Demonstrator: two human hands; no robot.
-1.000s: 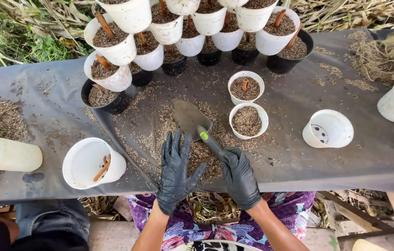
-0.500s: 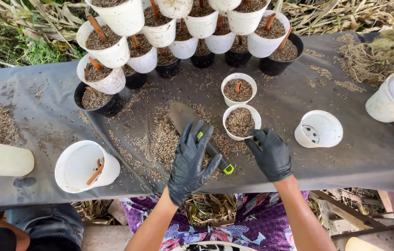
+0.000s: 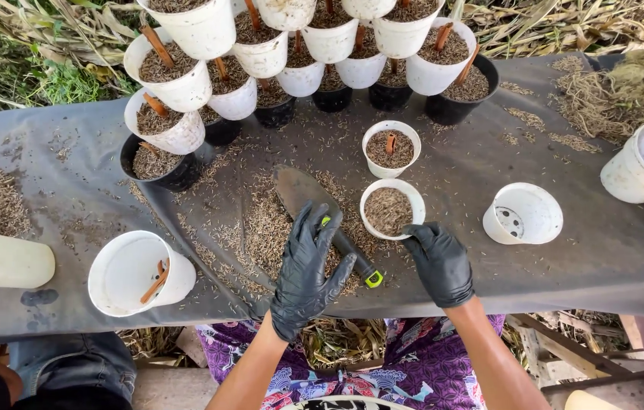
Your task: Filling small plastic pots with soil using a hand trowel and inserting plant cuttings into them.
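— Gloves, black ones, on both hands. Where is the left hand (image 3: 308, 269)?

— Lying over the trowel (image 3: 327, 222), across the dark handle just behind the metal blade. Its fingers (image 3: 308, 228) are spread wide and flat on top of the handle and the loose husk (image 3: 261, 231) around it, not wrapped around anything.

— And the trowel itself?

— Flat on the grey tabletop (image 3: 587, 262), blade pointing away from the person, the yellow-tipped handle end poking out on the near side of the left hand.

— The right hand (image 3: 440, 262)?

— Just to the right of the trowel handle, at the near rim of a small white pot (image 3: 392, 209) filled with husk. The fingers are curled narrow; whether they actually grip the rim or only touch it I cannot tell, since the hand hides that spot.

— What else sits near the trowel?

— Beyond the filled pot, farther from the person, another small white pot (image 3: 391, 149) holds husk and a short brown stick. Well to the right of the trowel an empty white pot (image 3: 523, 214) lies tipped, its holed bottom showing inside. To the left, a larger white pot (image 3: 138, 273) lies tilted with a brown stick in it. Past the blade, stacked rows of white and black pots (image 3: 261, 53) full of husk line the far edge.
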